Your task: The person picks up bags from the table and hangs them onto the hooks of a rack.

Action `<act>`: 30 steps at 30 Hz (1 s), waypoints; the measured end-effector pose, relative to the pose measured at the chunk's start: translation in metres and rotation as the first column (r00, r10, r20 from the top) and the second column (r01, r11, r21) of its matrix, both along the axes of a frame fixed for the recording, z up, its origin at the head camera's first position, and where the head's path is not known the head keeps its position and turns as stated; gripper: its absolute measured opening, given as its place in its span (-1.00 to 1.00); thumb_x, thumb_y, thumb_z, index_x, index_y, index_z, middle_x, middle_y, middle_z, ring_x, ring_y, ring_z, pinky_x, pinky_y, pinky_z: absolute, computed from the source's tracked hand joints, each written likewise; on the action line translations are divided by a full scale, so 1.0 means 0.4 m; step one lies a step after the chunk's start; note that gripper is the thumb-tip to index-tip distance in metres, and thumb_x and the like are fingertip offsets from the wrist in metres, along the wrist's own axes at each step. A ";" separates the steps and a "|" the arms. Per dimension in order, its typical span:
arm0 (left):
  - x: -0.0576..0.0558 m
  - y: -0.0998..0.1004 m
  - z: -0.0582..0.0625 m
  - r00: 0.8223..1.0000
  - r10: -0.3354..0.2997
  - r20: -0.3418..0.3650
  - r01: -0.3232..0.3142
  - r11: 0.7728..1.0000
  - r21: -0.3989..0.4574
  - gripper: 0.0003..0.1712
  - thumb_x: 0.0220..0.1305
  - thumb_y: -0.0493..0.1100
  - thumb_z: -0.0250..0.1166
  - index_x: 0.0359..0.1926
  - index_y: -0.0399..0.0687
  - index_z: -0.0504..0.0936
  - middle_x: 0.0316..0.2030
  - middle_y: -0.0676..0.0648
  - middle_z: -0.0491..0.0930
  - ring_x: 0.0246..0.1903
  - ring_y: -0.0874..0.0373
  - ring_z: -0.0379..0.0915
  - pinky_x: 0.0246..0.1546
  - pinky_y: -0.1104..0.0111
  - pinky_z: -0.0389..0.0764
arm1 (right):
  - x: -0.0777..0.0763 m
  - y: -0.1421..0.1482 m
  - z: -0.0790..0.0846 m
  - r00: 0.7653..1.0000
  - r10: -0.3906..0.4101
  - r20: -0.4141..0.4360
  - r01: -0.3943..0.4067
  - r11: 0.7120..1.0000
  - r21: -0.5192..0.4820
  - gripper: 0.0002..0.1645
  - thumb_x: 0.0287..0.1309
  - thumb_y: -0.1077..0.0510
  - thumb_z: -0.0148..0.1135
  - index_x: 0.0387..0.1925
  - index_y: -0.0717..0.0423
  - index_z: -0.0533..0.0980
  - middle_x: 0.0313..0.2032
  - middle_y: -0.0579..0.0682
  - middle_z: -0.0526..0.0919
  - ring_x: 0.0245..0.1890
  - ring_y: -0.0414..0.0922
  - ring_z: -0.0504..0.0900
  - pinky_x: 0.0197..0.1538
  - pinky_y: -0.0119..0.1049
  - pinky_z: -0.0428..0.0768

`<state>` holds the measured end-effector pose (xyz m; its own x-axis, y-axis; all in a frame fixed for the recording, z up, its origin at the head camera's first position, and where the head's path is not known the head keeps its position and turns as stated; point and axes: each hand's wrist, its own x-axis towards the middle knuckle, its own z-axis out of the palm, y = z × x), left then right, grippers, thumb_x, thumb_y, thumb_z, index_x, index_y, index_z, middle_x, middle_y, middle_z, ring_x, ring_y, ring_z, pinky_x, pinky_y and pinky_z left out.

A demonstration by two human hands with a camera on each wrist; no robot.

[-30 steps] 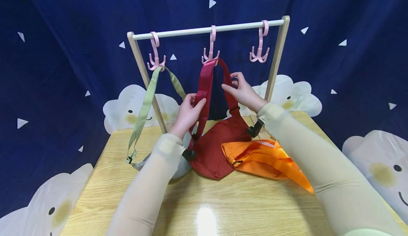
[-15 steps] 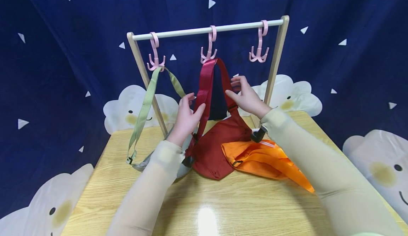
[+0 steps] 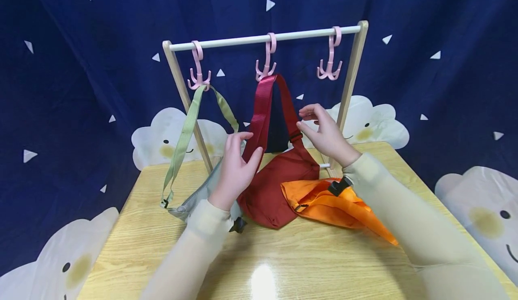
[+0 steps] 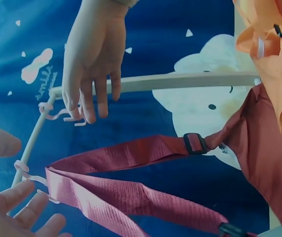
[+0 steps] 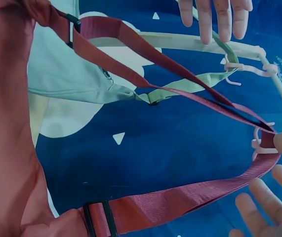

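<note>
A dark red bag rests on the tabletop, its wide red strap looped over the middle pink hook. My left hand is just left of the strap with fingers spread and relaxed; in the head view it partly covers the strap. To the right of the strap, my right hand hovers apart from it, fingers loosely bent and holding nothing. The left wrist view shows the strap running from the hook to the bag, with a black buckle on it.
A grey bag hangs by a green strap from the left hook. An orange bag lies at the right. Another pink hook hangs from the white bar of a wooden-legged rack on the table.
Both hands have let go of the red strap. The left has moved down and the right has drawn back down and to the right. The strap stays on the hook.
</note>
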<state>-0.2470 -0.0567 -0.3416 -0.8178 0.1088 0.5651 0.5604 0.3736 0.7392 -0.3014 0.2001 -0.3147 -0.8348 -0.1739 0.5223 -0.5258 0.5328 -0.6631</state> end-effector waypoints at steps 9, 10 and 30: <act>0.060 -0.025 -0.057 0.997 -0.060 -0.050 0.060 0.998 0.001 -0.53 0.31 -0.31 0.32 0.20 -0.29 0.44 0.11 -0.29 0.43 0.14 -0.15 0.41 0.14 -0.12 0.52 | 0.091 0.027 -0.056 0.994 -0.017 -0.108 0.018 1.000 0.002 -0.71 0.36 0.27 0.28 0.06 0.26 0.51 0.02 0.17 0.58 0.10 0.07 0.54 0.27 -0.08 0.40; 0.067 -0.027 -0.062 0.997 -0.060 -0.047 0.059 0.998 -0.011 -0.54 0.32 -0.30 0.32 0.20 -0.29 0.44 0.11 -0.28 0.43 0.14 -0.13 0.40 0.14 -0.12 0.51 | 0.100 0.030 -0.066 0.993 -0.018 -0.116 0.019 1.000 0.003 -0.72 0.36 0.28 0.28 0.05 0.25 0.52 0.00 0.16 0.59 0.09 0.06 0.55 0.26 -0.16 0.39; 0.161 0.002 -0.148 0.990 -0.131 0.054 0.137 0.981 -0.134 -0.62 0.34 -0.25 0.34 0.14 -0.12 0.51 0.12 -0.08 0.47 0.18 0.08 0.43 0.26 0.17 0.50 | 0.217 0.049 -0.225 0.996 -0.022 -0.081 0.035 0.987 0.159 -0.74 0.29 0.28 0.37 -0.02 0.09 0.56 0.01 -0.03 0.60 0.05 -0.08 0.55 0.17 -0.27 0.51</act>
